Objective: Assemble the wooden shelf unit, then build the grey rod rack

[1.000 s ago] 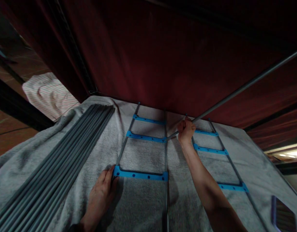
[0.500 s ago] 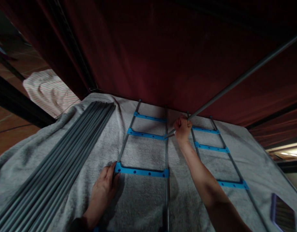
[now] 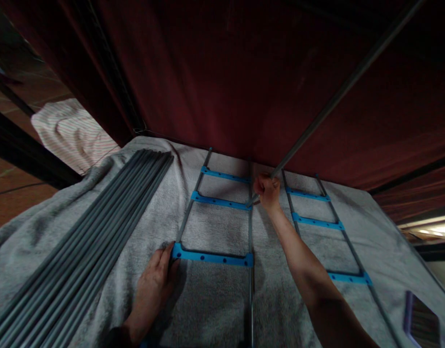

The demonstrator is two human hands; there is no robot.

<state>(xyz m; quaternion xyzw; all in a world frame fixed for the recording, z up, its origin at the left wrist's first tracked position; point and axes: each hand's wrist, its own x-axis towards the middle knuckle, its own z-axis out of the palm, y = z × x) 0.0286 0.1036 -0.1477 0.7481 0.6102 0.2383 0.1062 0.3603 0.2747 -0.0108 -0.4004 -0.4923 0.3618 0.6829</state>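
Note:
My right hand (image 3: 267,191) is closed around the lower end of a long grey rod (image 3: 338,99) that slants up to the top right. The rod's tip touches the middle blue crossbar (image 3: 218,200) of a ladder-like frame of grey rods and blue bars. My left hand (image 3: 153,285) lies flat with fingers stretched out, pressing on the grey towel (image 3: 215,304) at the left end of the nearest blue crossbar (image 3: 211,257). A second similar frame (image 3: 318,223) lies just right of my right arm.
A bundle of several long grey rods (image 3: 84,246) lies along the left of the towel. A dark red curtain (image 3: 225,77) hangs behind. A phone-like object (image 3: 421,324) sits at the lower right. A striped cloth (image 3: 68,135) lies at the far left.
My right hand has shifted slightly left and swung the long rod steeper, its far end rising toward the top right. My left hand has stayed at the blue crossbar's corner.

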